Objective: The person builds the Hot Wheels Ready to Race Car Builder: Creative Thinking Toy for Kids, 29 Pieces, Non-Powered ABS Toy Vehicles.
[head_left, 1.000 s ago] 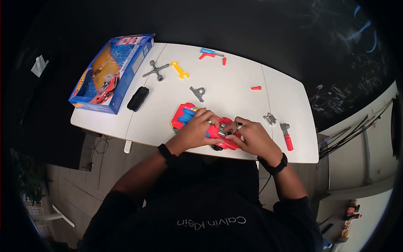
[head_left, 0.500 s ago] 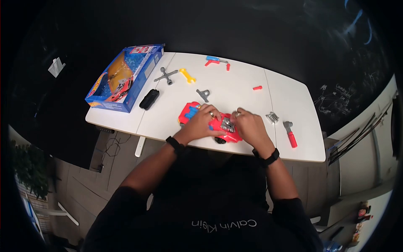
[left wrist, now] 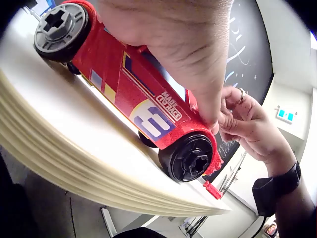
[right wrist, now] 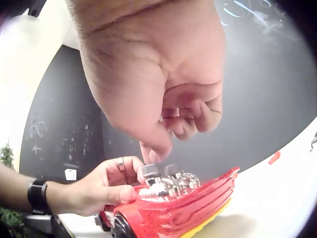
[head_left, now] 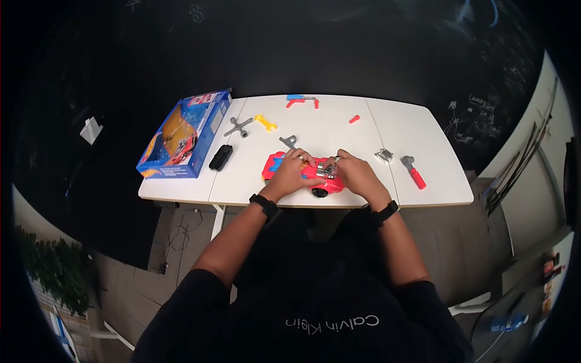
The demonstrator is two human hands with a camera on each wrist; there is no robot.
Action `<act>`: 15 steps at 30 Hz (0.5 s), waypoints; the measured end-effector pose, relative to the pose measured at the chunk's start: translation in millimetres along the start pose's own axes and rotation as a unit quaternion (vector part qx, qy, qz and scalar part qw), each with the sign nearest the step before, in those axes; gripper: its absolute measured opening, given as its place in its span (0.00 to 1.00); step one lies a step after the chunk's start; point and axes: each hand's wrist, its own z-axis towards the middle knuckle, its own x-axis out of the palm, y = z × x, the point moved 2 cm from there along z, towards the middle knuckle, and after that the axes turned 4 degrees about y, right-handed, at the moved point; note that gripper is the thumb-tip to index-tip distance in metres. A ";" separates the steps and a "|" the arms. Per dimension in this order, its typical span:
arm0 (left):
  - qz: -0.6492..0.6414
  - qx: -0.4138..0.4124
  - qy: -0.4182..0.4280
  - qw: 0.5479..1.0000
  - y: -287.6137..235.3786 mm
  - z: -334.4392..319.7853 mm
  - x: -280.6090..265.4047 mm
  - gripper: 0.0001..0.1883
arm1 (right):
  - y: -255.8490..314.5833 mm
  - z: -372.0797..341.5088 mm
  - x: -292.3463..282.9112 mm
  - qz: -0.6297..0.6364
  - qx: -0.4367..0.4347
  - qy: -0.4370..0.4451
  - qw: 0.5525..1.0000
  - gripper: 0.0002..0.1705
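Observation:
A red toy car [left wrist: 115,74] with blue parts and black wheels stands near the front edge of the white table. My left hand [head_left: 292,176] grips it from above, across its middle. On the car's hood sits a silver toy engine [right wrist: 173,187], with grey blocks on top. My right hand [head_left: 362,178] is at the engine's right side, fingers curled and thumb against the index finger. In the right wrist view its fingertips [right wrist: 157,152] are right at a grey block. I cannot tell whether they hold anything.
Beyond the car lie a grey bracket-like piece [head_left: 288,142], yellow wrench [head_left: 265,123], grey cross wrench [head_left: 238,127], blue-red toy drill [head_left: 295,98] and red peg [head_left: 354,119]. A black piece [head_left: 221,157] and box [head_left: 209,136] are left; a silver part [head_left: 384,155] and red-handled tool [head_left: 416,175] right.
The right hand has drawn from over the engine to its right side, and its fingers have curled in. The left hand keeps its grip on the car. The head view has shifted.

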 end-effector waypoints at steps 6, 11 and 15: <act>-0.015 0.003 0.002 1.000 1.1 1.9 5.0 0.28 | 21.7 -3.4 -11.9 -0.010 0.091 0.009 0.996 0.07; -0.014 0.000 -0.020 1.000 -3.7 -1.1 5.5 0.27 | 9.0 -9.4 1.3 0.031 0.053 -0.019 0.998 0.07; -0.002 0.024 -0.034 0.999 -0.1 0.7 7.5 0.26 | 8.6 -9.1 5.6 0.007 0.069 -0.028 0.997 0.06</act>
